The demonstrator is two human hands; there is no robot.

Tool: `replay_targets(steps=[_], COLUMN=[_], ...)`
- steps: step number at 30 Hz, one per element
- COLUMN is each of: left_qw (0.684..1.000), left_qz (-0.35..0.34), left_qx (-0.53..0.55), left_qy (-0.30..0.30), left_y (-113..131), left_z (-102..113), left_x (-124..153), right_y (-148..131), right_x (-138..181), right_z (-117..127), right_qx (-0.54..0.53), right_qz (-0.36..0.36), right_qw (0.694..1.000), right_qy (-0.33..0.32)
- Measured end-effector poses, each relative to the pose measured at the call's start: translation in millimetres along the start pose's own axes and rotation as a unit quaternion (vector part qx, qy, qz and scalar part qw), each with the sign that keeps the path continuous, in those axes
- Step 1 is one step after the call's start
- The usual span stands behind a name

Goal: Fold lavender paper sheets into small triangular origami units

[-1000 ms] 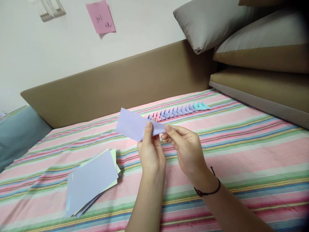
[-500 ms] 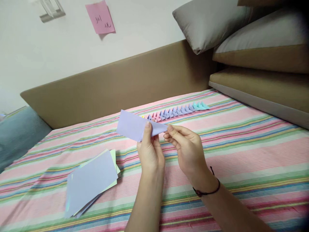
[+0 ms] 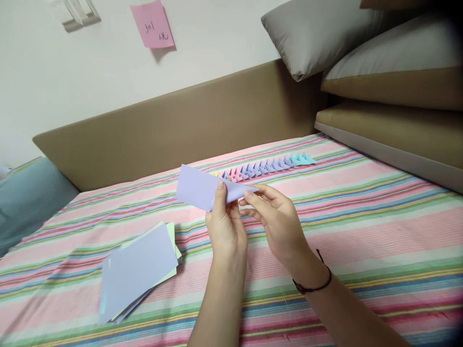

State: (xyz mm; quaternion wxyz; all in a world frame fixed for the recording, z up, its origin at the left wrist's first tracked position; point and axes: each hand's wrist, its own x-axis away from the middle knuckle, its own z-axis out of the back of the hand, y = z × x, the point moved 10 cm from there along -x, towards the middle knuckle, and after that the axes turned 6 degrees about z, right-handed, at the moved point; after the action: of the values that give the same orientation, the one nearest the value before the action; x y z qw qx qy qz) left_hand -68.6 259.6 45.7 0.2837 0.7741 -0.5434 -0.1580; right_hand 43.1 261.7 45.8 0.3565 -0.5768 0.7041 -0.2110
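A folded lilac paper strip (image 3: 202, 189) is held in the air above the striped bed sheet (image 3: 361, 231). My left hand (image 3: 224, 226) pinches it near the middle, thumb on top. My right hand (image 3: 277, 219), with a dark cord on the wrist, pinches the strip's right tip between thumb and fingers. Behind the hands a row of small folded paper pieces (image 3: 267, 166), pink, lilac and turquoise, lies on the sheet.
A loose stack of lilac and pale green paper sheets (image 3: 137, 270) lies on the sheet to the left. A tan padded headboard (image 3: 173, 125) runs behind, cushions and grey pillows (image 3: 379, 72) are piled at right, and a pink note (image 3: 152, 24) hangs on the wall.
My right fingers have slid slightly left along the strip's right tip. The strip and my left hand have barely moved.
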Motion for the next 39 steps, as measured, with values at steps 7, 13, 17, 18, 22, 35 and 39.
replay_targets(steps=[7,13,17,18,22,35,39], left_qw=[1.0,0.995,0.99,0.989,0.989,0.983,0.982], left_qz=[-0.012,-0.045,-0.076,-0.079,-0.081,-0.092,-0.088], left_qx=[-0.016,-0.088,-0.122,-0.126,-0.126,-0.157,-0.166], left_qy=[-0.016,-0.024,-0.019,-0.016,-0.007,-0.02,-0.012], left_y=[2.0,8.4,14.9,15.6,16.5,19.9,20.4], left_z=[-1.7,-5.0,-4.9,-4.3,-1.8,-4.5,-2.7], left_x=[1.2,4.2,4.0,3.6,2.0,1.7,-0.3], right_y=[0.6,0.8,-2.2,-2.9,-4.3,-9.3,-10.0], right_x=[0.2,-0.4,-2.5,-2.9,-3.5,-8.1,-8.5], right_z=[0.9,0.8,5.3,6.4,7.4,2.7,5.9], right_qx=[0.016,0.06,0.087,0.09,0.098,0.189,0.21], right_qz=[0.0,-0.009,-0.021,-0.024,-0.029,-0.016,-0.007], right_qw=[1.0,0.998,0.996,0.996,0.995,0.979,0.975], right_qy=[0.001,-0.01,-0.006,-0.003,-0.002,-0.082,-0.075])
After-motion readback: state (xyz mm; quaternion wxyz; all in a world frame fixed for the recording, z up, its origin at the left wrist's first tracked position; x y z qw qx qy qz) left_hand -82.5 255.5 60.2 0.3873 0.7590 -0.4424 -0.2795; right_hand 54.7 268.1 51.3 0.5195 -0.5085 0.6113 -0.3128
